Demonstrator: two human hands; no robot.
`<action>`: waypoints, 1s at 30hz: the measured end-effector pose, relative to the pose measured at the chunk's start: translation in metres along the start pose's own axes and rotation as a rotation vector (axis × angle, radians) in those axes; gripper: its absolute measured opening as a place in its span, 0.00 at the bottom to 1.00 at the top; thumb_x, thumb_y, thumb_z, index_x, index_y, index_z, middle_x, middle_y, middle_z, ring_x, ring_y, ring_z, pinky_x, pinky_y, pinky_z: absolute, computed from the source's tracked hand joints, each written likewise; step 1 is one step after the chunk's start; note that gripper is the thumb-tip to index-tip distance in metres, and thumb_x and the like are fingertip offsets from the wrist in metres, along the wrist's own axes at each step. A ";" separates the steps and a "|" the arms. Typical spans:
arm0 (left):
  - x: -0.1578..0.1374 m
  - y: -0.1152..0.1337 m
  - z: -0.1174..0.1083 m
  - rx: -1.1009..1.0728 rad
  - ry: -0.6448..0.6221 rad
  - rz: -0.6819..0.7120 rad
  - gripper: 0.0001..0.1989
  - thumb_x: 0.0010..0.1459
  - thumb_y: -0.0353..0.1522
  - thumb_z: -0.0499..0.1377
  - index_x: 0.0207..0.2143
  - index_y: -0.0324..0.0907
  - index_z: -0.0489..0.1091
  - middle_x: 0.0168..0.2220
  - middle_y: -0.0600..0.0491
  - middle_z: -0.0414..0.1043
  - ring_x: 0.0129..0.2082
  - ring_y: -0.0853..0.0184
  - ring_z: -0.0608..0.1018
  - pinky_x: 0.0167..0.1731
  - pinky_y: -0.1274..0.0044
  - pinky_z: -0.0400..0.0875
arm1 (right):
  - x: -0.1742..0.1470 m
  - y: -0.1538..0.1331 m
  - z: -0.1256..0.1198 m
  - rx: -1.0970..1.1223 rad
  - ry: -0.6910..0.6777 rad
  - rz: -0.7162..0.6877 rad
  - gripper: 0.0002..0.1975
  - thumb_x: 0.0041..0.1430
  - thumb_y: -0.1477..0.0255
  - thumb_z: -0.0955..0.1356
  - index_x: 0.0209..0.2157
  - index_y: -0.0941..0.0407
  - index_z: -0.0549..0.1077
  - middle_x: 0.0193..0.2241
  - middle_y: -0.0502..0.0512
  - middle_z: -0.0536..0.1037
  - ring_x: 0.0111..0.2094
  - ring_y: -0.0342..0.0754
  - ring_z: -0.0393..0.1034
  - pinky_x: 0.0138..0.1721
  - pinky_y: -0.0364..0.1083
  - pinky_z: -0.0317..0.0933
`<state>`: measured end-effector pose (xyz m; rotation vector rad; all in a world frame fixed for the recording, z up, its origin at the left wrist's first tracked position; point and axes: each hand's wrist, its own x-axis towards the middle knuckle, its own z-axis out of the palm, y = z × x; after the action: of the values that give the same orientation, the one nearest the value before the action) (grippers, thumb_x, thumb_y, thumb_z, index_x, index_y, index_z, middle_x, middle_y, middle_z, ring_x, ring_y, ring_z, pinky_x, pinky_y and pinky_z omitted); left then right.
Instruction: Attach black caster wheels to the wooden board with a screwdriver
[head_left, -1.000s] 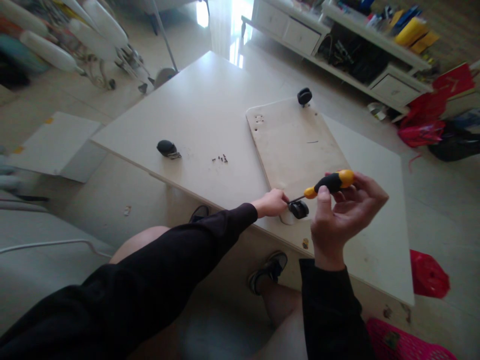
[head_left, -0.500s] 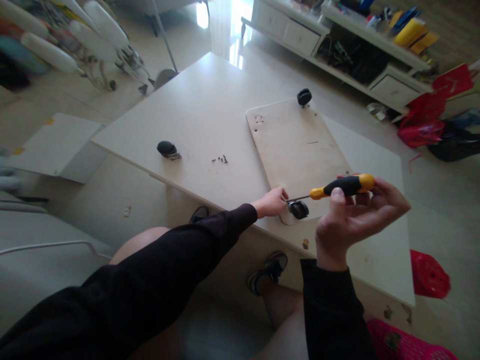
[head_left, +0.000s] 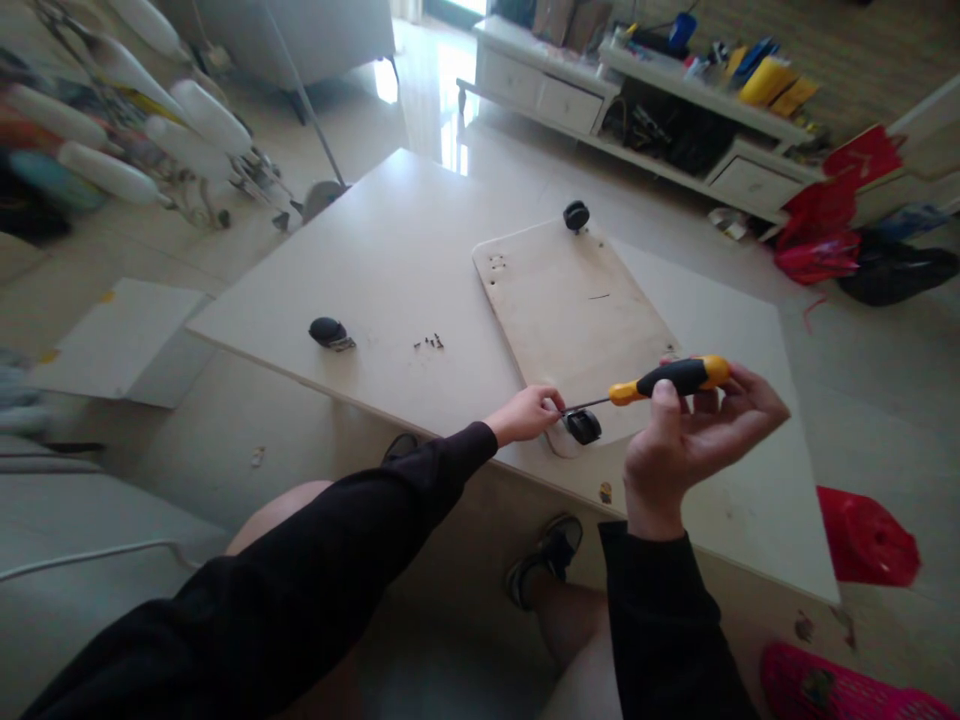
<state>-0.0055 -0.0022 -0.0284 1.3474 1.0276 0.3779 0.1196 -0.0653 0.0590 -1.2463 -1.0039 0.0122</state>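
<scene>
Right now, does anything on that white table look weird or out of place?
Yes: one black wheel lies loose on the white table, away from the wooden board. That's odd because one corner shows bare holes, while two others have wheels. Small dark bits, probably screws, lie between wheel and board.

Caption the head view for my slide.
Right hand holds screwdriver, left hand near its shaft, beside a caster on a board.

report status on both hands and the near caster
Right hand holding screwdriver, tip beside near caster. Left hand at the tip. Near caster at closest corner of board. Tip contact unclear.
</scene>
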 end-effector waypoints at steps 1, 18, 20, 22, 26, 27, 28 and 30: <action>0.000 -0.001 0.000 -0.002 -0.001 0.001 0.05 0.62 0.24 0.61 0.33 0.39 0.75 0.24 0.60 0.66 0.25 0.71 0.67 0.29 0.77 0.60 | 0.000 0.000 0.000 -0.008 0.003 0.007 0.22 0.54 0.72 0.71 0.50 0.49 0.66 0.51 0.53 0.70 0.44 0.47 0.78 0.47 0.56 0.82; 0.001 -0.015 -0.083 0.315 0.171 0.054 0.05 0.59 0.29 0.63 0.34 0.39 0.81 0.35 0.49 0.81 0.29 0.68 0.75 0.31 0.77 0.68 | 0.017 0.009 -0.012 -0.025 0.183 0.046 0.23 0.51 0.71 0.70 0.50 0.48 0.65 0.50 0.55 0.68 0.51 0.53 0.74 0.57 0.65 0.76; -0.003 -0.020 -0.115 0.456 0.336 0.033 0.06 0.58 0.28 0.63 0.34 0.40 0.82 0.36 0.48 0.83 0.31 0.66 0.78 0.33 0.77 0.69 | 0.019 0.011 -0.014 -0.003 0.190 0.053 0.23 0.50 0.72 0.70 0.49 0.49 0.66 0.50 0.55 0.69 0.49 0.52 0.74 0.57 0.65 0.76; -0.009 -0.027 -0.149 0.567 0.485 -0.025 0.06 0.56 0.27 0.64 0.33 0.41 0.82 0.35 0.48 0.84 0.33 0.64 0.79 0.34 0.76 0.68 | 0.021 0.011 -0.016 0.014 0.199 0.057 0.23 0.49 0.72 0.71 0.49 0.49 0.66 0.49 0.54 0.69 0.48 0.51 0.74 0.57 0.65 0.75; -0.020 -0.046 -0.199 0.509 0.654 -0.168 0.05 0.54 0.30 0.66 0.33 0.40 0.83 0.33 0.48 0.83 0.31 0.63 0.80 0.31 0.75 0.67 | 0.024 0.012 -0.020 0.011 0.208 0.064 0.23 0.49 0.71 0.71 0.48 0.49 0.66 0.48 0.53 0.69 0.48 0.51 0.73 0.56 0.64 0.75; -0.021 -0.050 -0.206 0.503 0.675 -0.179 0.05 0.55 0.31 0.66 0.33 0.40 0.83 0.33 0.48 0.83 0.31 0.63 0.80 0.32 0.75 0.68 | 0.025 0.012 -0.021 0.009 0.209 0.067 0.24 0.49 0.71 0.71 0.49 0.49 0.66 0.48 0.53 0.69 0.48 0.51 0.73 0.56 0.64 0.76; -0.023 -0.054 -0.210 0.500 0.689 -0.189 0.05 0.55 0.31 0.66 0.33 0.40 0.82 0.33 0.47 0.83 0.31 0.63 0.80 0.32 0.75 0.68 | 0.025 0.012 -0.022 0.010 0.211 0.070 0.24 0.48 0.71 0.71 0.49 0.49 0.66 0.48 0.53 0.69 0.48 0.50 0.73 0.56 0.63 0.76; -0.024 -0.060 -0.213 0.505 0.697 -0.195 0.05 0.54 0.31 0.66 0.32 0.39 0.82 0.33 0.47 0.83 0.32 0.63 0.80 0.32 0.75 0.68 | 0.026 0.011 -0.024 0.014 0.213 0.077 0.24 0.48 0.71 0.71 0.48 0.50 0.66 0.48 0.53 0.69 0.47 0.49 0.73 0.56 0.63 0.76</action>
<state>-0.2042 0.0966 -0.0503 1.5771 1.9161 0.4736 0.1556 -0.0664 0.0677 -1.2444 -0.7699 -0.0525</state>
